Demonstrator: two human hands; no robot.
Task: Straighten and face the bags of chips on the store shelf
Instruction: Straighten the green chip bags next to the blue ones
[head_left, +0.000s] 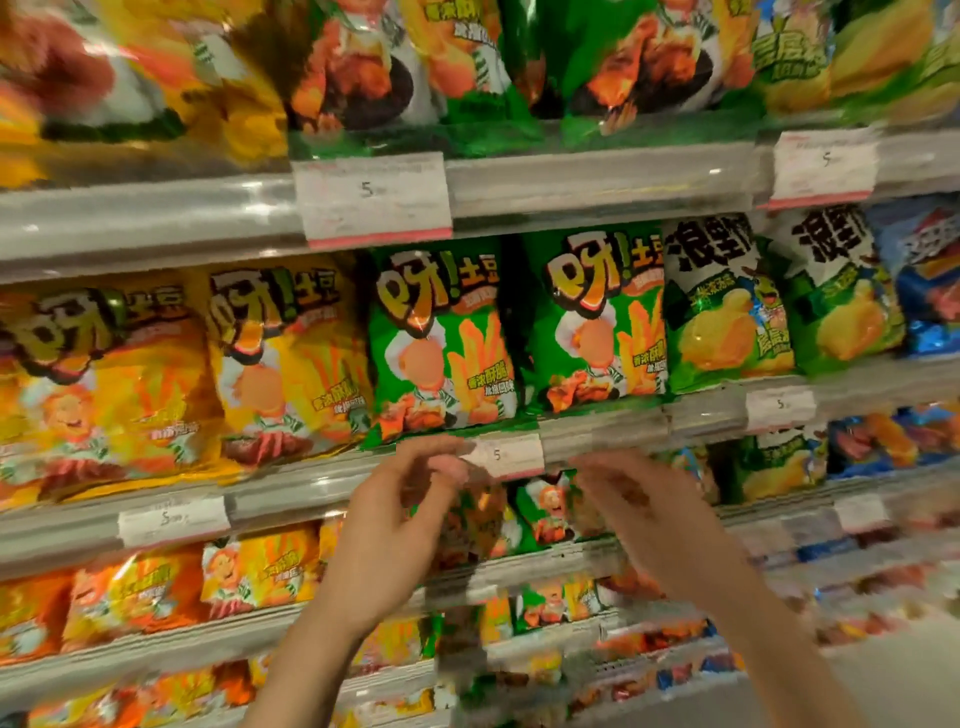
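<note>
Two green chip bags (441, 338) (597, 322) stand upright side by side, faces forward, on the middle shelf (311, 483). Yellow bags (285, 358) of the same brand stand to their left, one leaning a little. My left hand (400, 519) and my right hand (649, 514) are raised just below the green bags, in front of the shelf edge, both blurred. Their fingers are loosely curled and hold nothing. Behind my hands, a smaller green bag (545, 509) sits on the shelf below.
Green-and-white bags (727, 306) and blue bags (930, 275) fill the right of the middle shelf. Larger bags (353, 67) crowd the top shelf. Price tags (374, 200) (506, 454) hang on the shelf rails. Lower shelves hold small orange and yellow bags (260, 566).
</note>
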